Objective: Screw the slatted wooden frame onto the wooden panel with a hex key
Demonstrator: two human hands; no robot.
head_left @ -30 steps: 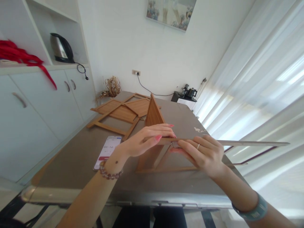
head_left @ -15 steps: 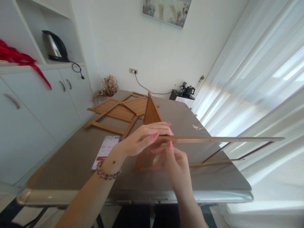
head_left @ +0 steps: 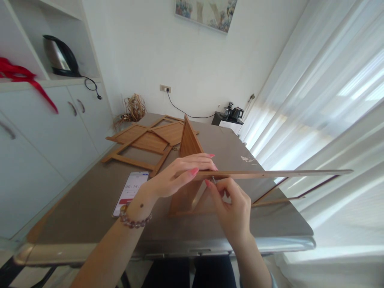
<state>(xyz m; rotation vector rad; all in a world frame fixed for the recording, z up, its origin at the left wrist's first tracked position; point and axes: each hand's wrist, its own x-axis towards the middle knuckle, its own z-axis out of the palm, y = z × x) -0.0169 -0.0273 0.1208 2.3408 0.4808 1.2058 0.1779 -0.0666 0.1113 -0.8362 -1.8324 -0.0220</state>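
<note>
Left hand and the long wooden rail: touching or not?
Touching. The head view shows the left hand on the long wooden rail, thumb lying over it, fingers along its far side.

The phone (head_left: 129, 196) lies on the tabletop (head_left: 222, 140), left of the near frame (head_left: 276, 174). Behind the phone — a pile of flat pieces (head_left: 147, 143), then dry stalks (head_left: 135, 107) farther back. Right of the pile, a panel (head_left: 189, 140) stands up. Far left — a kettle (head_left: 61, 56) on a shelf (head_left: 70, 82).
</note>
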